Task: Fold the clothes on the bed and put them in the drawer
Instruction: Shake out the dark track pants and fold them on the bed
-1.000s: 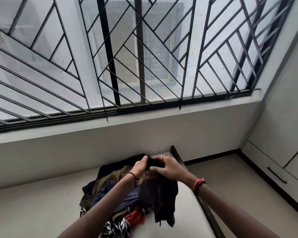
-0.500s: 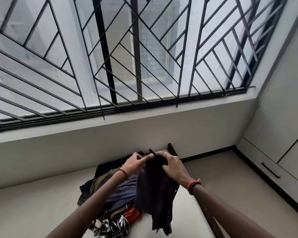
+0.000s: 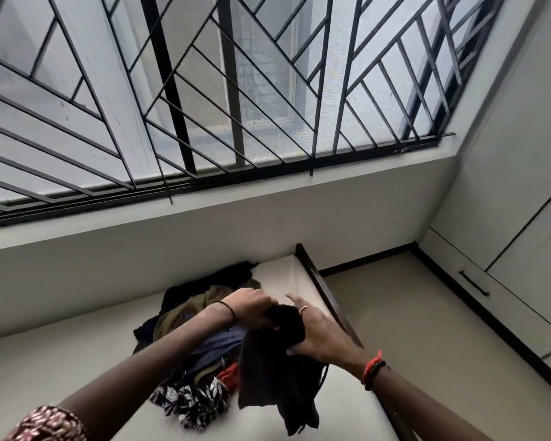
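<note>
A dark garment (image 3: 277,370) is held up above the bed (image 3: 303,272), bunched at its top edge and hanging loose below; no fold is seen in it yet. Its top is gripped by the left hand (image 3: 252,308), fingers curled into the cloth, and pinched by the right hand (image 3: 318,335) between thumb and palm, the forefinger kept straight. On the bed a pile of clothes (image 3: 191,316) lies unsorted, with olive, blue, red and leaf-printed pieces in it. No folded stack is seen on the bed. Off the bed, across the floor, a drawer (image 3: 506,300) with a dark handle is shut. The task is judged barely begun: every piece remains to be folded and stowed.
</note>
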Tool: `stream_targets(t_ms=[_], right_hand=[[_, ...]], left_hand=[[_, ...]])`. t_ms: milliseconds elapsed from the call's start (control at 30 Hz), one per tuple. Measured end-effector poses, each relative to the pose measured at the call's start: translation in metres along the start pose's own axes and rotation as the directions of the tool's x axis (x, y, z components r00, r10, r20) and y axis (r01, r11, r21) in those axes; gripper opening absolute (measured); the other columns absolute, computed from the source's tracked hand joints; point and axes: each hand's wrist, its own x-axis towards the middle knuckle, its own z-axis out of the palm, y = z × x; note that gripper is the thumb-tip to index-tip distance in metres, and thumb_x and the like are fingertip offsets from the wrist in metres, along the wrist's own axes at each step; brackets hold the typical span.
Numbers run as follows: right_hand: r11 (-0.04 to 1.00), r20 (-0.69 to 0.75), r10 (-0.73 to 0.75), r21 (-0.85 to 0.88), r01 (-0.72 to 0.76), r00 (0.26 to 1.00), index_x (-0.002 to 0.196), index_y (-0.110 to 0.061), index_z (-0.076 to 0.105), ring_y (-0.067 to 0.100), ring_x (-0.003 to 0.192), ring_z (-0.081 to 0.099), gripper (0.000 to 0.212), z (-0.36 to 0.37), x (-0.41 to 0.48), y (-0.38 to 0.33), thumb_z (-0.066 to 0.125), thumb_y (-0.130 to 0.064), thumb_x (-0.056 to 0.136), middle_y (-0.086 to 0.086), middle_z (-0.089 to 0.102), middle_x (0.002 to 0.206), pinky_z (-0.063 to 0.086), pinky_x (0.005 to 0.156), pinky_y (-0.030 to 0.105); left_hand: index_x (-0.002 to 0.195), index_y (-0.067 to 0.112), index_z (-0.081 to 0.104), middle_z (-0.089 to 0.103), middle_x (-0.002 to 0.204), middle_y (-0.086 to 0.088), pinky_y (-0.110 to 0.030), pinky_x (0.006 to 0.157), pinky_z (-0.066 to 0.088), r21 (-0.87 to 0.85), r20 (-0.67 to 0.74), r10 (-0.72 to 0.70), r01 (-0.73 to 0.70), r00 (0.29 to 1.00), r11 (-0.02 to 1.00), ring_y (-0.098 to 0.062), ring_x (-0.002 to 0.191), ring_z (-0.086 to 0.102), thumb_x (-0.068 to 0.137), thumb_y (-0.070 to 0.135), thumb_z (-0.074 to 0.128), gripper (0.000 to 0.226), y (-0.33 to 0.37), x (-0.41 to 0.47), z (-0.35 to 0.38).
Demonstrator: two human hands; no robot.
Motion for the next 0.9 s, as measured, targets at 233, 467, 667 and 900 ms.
stream_targets(t_ms=[233,467,667,900], right_hand=[[0.997,0.249,0.07,-0.005,-0.071,0.966,0.121,-0.013,0.058,0.016,0.1,0.057,0.056,-0.013,0.011,0.042,0.075,-0.004,0.068,-0.003,0.059,0.101,0.043,0.077,0.015],[0.997,0.173,0.058,-0.062,-0.048,0.983,0.114,-0.006,0.059,0.013,0.094,0.051,0.044,-0.054,0.065,0.062,0.075,-0.005,0.073,0.001,0.057,0.098,0.036,0.072,0.019],[0.999,0.041,0.045,-0.002,-0.044,0.998,0.106,-0.007,0.058,0.023,0.09,0.063,0.03,-0.075,0.08,0.077,0.067,-0.002,0.078,0.01,0.066,0.094,0.052,0.08,0.035],[0.971,-0.144,-0.166,-0.196,0.136,0.976,0.124,-0.014,0.06,0.024,0.111,0.061,0.049,0.043,0.041,0.138,0.049,0.003,0.08,0.007,0.064,0.123,0.053,0.087,0.034]], left_hand=[[0.12,0.023,0.054,0.061,0.121,-0.008,-0.039,0.088,0.046,0.044,0.195,0.09,-0.1,0.977,0.994,-0.032,0.112,0.057,0.082,0.055,0.059,0.05,0.0,0.031,0.022],[0.123,0.019,0.053,0.061,0.12,-0.011,-0.039,0.087,0.047,0.069,0.145,0.039,-0.05,0.989,0.996,-0.032,0.112,0.057,0.084,0.053,0.058,0.052,-0.015,0.081,-0.008],[0.121,0.023,0.053,0.065,0.112,-0.007,-0.037,0.079,0.047,0.142,-0.083,0.009,0.003,0.996,0.99,-0.032,0.105,0.06,0.089,0.051,0.05,0.042,-0.023,0.103,-0.01],[0.09,0.015,0.074,0.074,0.086,0.003,-0.02,0.057,0.053,0.079,-0.563,0.19,-0.177,0.804,0.981,-0.01,0.07,0.07,0.075,0.022,0.038,0.04,0.006,0.085,0.129]])
